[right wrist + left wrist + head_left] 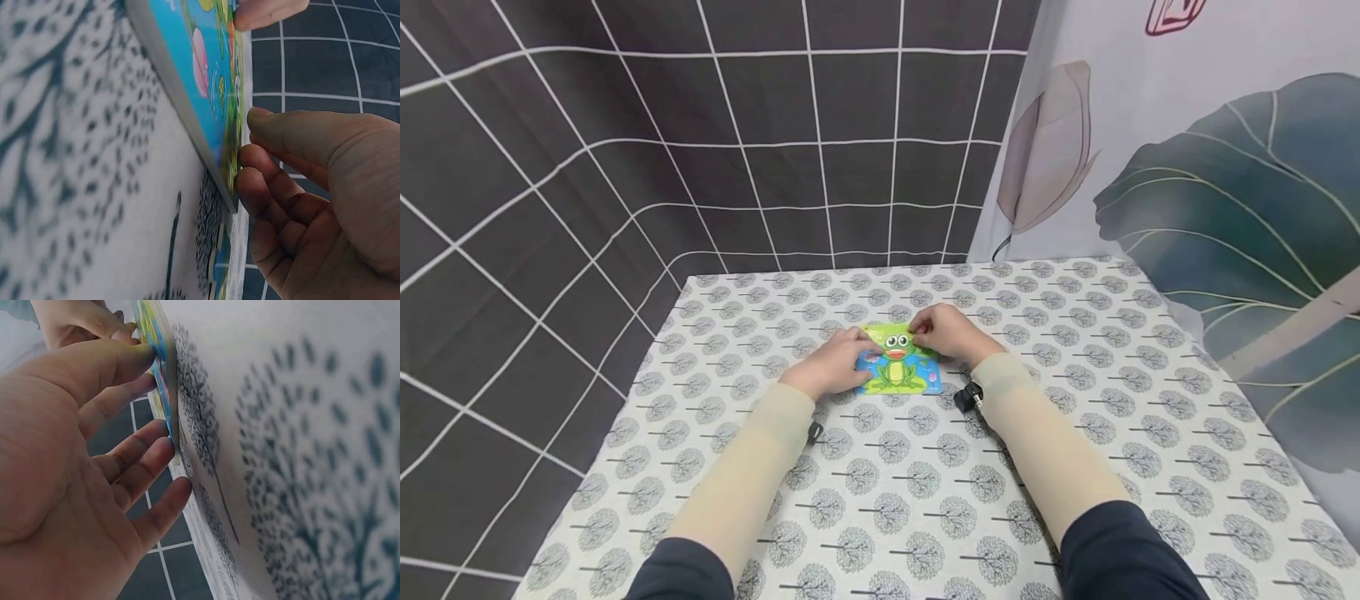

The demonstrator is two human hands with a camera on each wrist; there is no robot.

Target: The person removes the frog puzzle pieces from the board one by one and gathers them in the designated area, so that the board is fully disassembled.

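A flat jigsaw puzzle (897,375) with a cartoon frog on a blue and green ground lies on the table. My left hand (837,364) is at its left side, thumb and index fingertips over the picture and the other fingers (147,465) spread by the edge. At the upper right part of the puzzle is my right hand (951,333), its bent fingertips on or close over the surface. In the right wrist view, a gap shows between the thumb (281,128) and the bent fingers, with nothing visible in it.
A tree-patterned cloth (887,508) covers the table. In the right wrist view a small blue and green puzzle piece (220,272) lies on the cloth beyond the board's edge. Behind the table hang a dark grid curtain (760,183) and a pale leaf-print curtain (1225,208).
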